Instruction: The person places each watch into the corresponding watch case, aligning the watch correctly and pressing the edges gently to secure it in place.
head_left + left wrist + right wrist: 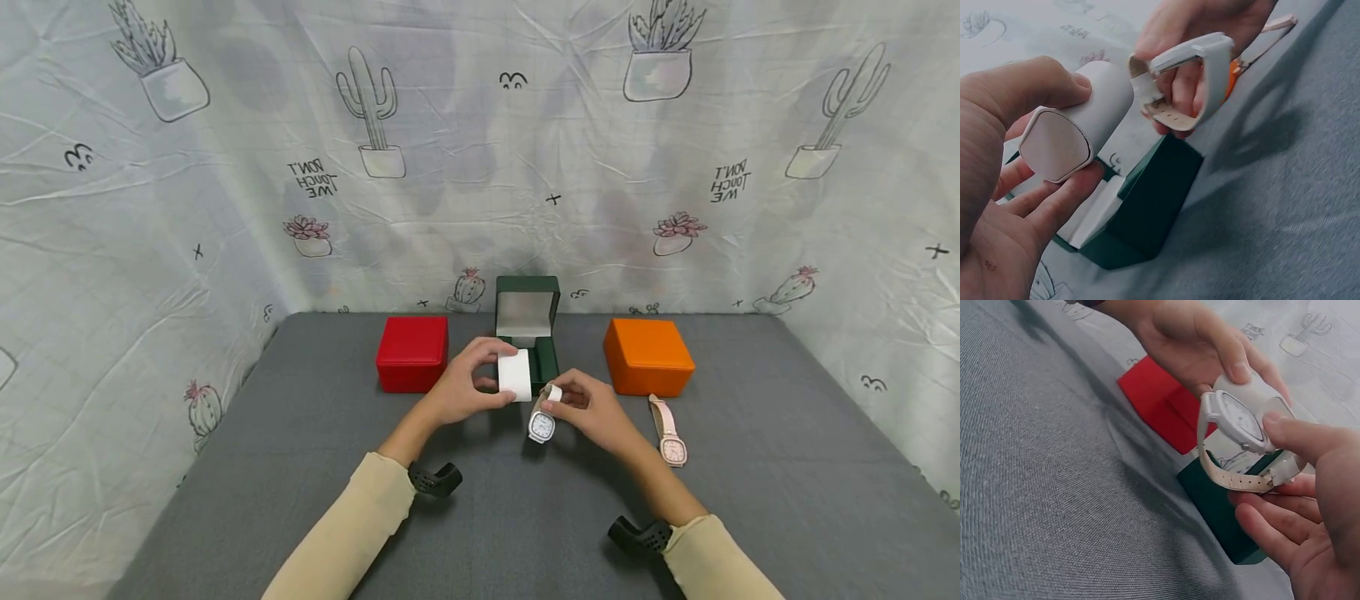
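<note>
My left hand (pixel 467 385) grips a white watch cushion (pixel 514 375) between thumb and fingers, just above the open green watch box (pixel 545 362). In the left wrist view the cushion (pixel 1100 103) shows its rounded end. My right hand (pixel 592 408) pinches a white wristwatch (pixel 542 426), dial outward and strap buckled in a loop. Seen from the right wrist, the thumb presses beside the watch (pixel 1239 419) case while fingers support the strap. Watch and cushion are close together; whether they touch is hard to tell.
A closed red box (pixel 412 354) stands to the left of the green one. On the right sits a closed orange box (pixel 648 357), with a pink wristwatch (pixel 670 437) lying in front of it. A patterned cloth (pixel 465 167) hangs behind the grey table (pixel 315 500).
</note>
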`<state>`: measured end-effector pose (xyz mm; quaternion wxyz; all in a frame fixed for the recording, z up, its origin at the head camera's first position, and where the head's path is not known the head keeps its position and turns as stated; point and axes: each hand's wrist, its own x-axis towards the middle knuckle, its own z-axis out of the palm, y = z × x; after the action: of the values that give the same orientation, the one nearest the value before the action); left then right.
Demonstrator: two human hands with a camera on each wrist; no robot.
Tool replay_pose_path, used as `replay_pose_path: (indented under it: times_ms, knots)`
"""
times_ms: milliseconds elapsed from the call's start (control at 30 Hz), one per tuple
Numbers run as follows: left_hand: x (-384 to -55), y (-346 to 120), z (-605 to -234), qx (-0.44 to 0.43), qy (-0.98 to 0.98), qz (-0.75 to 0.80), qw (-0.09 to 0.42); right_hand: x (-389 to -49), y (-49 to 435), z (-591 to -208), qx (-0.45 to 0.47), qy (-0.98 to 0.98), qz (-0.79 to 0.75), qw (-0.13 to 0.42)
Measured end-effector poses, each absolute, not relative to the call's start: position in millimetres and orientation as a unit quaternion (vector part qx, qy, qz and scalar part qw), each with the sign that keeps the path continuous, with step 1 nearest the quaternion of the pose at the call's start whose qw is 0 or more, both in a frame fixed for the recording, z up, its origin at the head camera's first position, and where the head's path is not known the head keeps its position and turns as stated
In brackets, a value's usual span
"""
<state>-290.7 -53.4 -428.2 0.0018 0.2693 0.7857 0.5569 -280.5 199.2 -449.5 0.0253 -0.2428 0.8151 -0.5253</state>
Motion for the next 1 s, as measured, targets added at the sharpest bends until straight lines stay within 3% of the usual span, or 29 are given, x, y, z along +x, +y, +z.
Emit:
replay_pose_path:
  times_ms: [600,1000]
  knots:
    - [-285.8,-42.1,-429.0,0.285,0.783,0.553,-0.011,-283.8,201.8,-443.9,-0.180,0.758,-0.623,0.076]
    - [-281.9,-31.2,-428.5,0.315,0.786,0.531,-0.039,-285.5,199.3,-441.9,-0.109,0.690,-0.701,0.144]
